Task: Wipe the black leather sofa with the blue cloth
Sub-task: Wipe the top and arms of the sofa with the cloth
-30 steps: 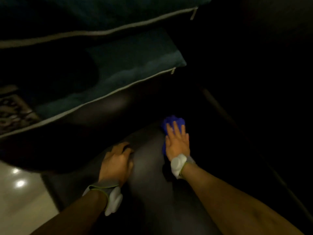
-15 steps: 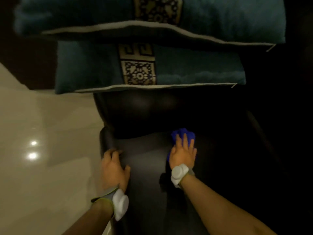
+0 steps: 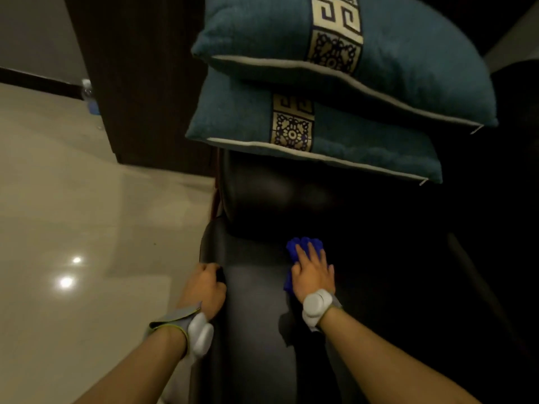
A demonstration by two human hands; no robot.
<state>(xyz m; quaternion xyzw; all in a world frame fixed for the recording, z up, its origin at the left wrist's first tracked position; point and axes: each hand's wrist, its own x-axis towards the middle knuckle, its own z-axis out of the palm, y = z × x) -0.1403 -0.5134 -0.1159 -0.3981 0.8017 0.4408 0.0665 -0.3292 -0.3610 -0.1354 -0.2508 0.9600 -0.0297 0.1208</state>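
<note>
A: Where is the cloth point(image 3: 303, 247)?

B: Under the right hand point(image 3: 313, 274), on the sofa point(image 3: 256, 287). The palm lies flat on it with straight fingers pressing down. Blue folds stick out past the fingertips and along the thumb side of the hand.

A: And the left hand point(image 3: 205, 287)?

B: It sits at the sofa's left edge, level with the right hand and well apart from it. Its fingers curl over the rounded edge, gripping the leather. The fingertips are hidden in the dark there.

A: What lies beyond the hands?

B: Ahead of the right hand's fingers the leather rises into a darker bulge. Farther on, two teal pillows are stacked, the lower pillow point(image 3: 320, 138) under the upper pillow point(image 3: 364, 53). Each has a patterned cream band and pale piping.

A: To the left of the left hand?

B: A glossy pale floor point(image 3: 73, 214) with two bright light spots on it. Beyond it stands a dark wood panel point(image 3: 140, 83).

A: Anything on the wrists?

B: Each wrist carries a white band device, the left band point(image 3: 199, 333) and the right band point(image 3: 316, 306).
</note>
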